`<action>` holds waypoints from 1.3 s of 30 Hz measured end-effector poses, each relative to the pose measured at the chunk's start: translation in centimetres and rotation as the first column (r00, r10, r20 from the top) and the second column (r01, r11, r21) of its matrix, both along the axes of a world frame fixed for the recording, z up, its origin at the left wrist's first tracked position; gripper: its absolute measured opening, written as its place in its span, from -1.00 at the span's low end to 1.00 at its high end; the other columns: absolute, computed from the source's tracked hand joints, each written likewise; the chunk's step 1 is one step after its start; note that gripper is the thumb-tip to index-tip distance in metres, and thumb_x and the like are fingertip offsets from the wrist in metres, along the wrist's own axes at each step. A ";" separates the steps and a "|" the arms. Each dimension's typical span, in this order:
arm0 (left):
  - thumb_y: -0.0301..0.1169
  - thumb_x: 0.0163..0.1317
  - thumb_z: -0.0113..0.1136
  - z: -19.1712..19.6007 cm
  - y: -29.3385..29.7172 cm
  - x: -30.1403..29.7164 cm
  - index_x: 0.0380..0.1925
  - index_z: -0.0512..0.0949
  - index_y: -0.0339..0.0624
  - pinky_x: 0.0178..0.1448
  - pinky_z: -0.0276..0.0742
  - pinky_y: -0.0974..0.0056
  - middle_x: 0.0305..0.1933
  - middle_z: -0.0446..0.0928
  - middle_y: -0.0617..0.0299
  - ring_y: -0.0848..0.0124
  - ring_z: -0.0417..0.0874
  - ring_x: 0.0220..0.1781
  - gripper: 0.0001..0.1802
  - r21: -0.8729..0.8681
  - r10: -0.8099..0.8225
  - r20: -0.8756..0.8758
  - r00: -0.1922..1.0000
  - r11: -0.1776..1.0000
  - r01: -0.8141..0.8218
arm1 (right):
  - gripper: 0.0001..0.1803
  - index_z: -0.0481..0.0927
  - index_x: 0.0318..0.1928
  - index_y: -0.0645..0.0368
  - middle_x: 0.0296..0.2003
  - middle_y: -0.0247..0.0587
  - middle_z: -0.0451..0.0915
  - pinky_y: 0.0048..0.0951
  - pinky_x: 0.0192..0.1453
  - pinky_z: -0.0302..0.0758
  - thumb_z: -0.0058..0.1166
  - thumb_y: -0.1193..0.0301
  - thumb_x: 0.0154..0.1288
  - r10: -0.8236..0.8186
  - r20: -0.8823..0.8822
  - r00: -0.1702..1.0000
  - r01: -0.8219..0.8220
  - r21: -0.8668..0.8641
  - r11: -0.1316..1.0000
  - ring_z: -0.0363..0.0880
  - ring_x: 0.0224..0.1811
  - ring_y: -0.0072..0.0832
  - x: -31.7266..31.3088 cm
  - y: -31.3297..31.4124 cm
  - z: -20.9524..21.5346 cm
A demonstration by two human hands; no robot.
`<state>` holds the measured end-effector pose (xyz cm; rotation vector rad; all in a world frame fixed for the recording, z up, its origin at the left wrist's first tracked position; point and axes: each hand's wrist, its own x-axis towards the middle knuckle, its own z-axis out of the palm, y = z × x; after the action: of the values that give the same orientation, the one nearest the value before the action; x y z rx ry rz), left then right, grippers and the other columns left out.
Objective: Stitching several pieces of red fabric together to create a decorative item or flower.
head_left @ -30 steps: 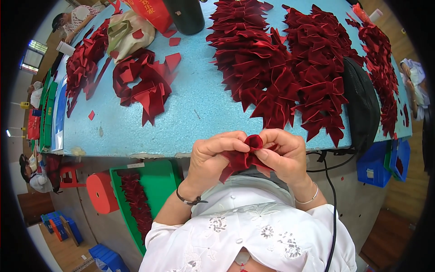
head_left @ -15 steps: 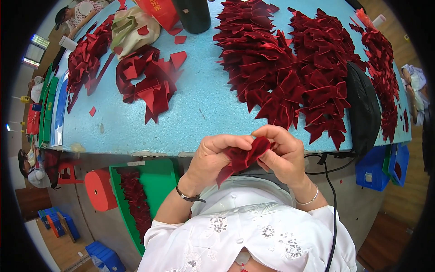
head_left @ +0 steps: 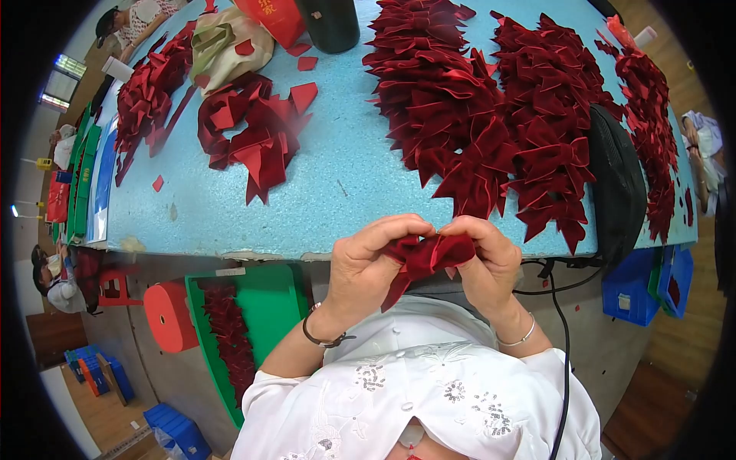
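Between my hands, just off the table's near edge, is a dark red velvet bow (head_left: 424,258) with a pointed tail hanging down at its left. My left hand (head_left: 366,261) pinches its left loop between thumb and fingers. On the other loop, my right hand (head_left: 488,261) is closed, thumb below and fingers on top. The fingertips of both hands almost meet above the bow's middle. Beyond my hands, finished-looking red bows (head_left: 441,100) lie overlapped in a long row, with a second row of bows (head_left: 546,115) to its right.
Loose red velvet pieces (head_left: 268,146) lie on the blue table (head_left: 337,169) at left, near a cloth bag (head_left: 230,50) and a dark cylinder (head_left: 331,23). A black bag (head_left: 617,184) hangs over the right edge. Below left stand a green bin (head_left: 268,307) and a red roll (head_left: 170,317).
My hands have turned the bow to lie more level, its right loop now spread toward my right hand. Both hands have shifted slightly, and my right fingers have come in over its middle.
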<state>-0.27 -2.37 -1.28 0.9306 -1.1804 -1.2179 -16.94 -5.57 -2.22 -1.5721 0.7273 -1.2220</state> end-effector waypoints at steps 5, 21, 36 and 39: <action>-0.61 0.23 0.02 -0.6 0.4 -0.6 -0.17 0.53 -0.32 -0.04 0.47 0.46 -0.13 0.55 0.21 0.53 0.54 -0.14 -0.82 0.045 0.077 0.018 0.997 0.996 -0.077 | -0.87 0.50 -0.19 0.32 -0.50 -0.31 0.52 -0.71 -0.57 0.32 -0.04 0.52 0.31 -0.161 -0.085 0.983 0.152 -0.105 0.983 0.42 -0.58 -0.72 0.1 0.2 -0.8; -0.40 0.31 0.03 -3.3 0.5 -2.6 -0.18 0.43 -0.35 -0.11 0.43 0.48 -0.17 0.51 0.19 0.56 0.49 -0.20 -0.79 -0.047 0.326 -0.148 0.934 0.941 -0.336 | -0.76 0.46 -0.10 0.32 -0.61 -0.38 0.41 -0.69 -0.68 0.10 -0.13 0.39 0.38 -0.162 0.556 0.815 -0.311 0.656 0.688 0.13 -0.71 -0.75 1.2 -0.2 0.0; -0.51 0.27 0.06 -2.6 0.4 -1.0 -0.20 0.50 -0.35 -0.05 0.43 0.46 -0.16 0.53 0.14 0.50 0.52 -0.18 -0.84 -0.218 0.280 0.246 0.928 0.949 -0.228 | -0.80 0.51 -0.10 0.33 -0.35 -0.33 0.58 -0.67 -0.41 0.44 -0.11 0.52 0.34 0.053 -0.101 0.993 -0.030 0.210 0.977 0.50 -0.40 -0.70 -0.8 -1.7 0.3; -0.52 0.27 0.05 -2.3 0.5 -0.8 -0.20 0.50 -0.35 -0.05 0.43 0.45 -0.16 0.54 0.13 0.50 0.53 -0.19 -0.85 -0.306 0.275 0.359 0.892 0.937 -0.166 | -0.80 0.50 -0.10 0.32 -0.33 -0.33 0.58 -0.67 -0.35 0.45 -0.13 0.54 0.33 0.033 -0.149 0.988 -0.001 0.212 0.977 0.52 -0.36 -0.69 -0.6 -1.3 0.3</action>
<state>-1.07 -1.91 -3.58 1.1029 -1.4707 -0.6757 -17.50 -6.89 -1.87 -1.5018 0.9095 -0.9845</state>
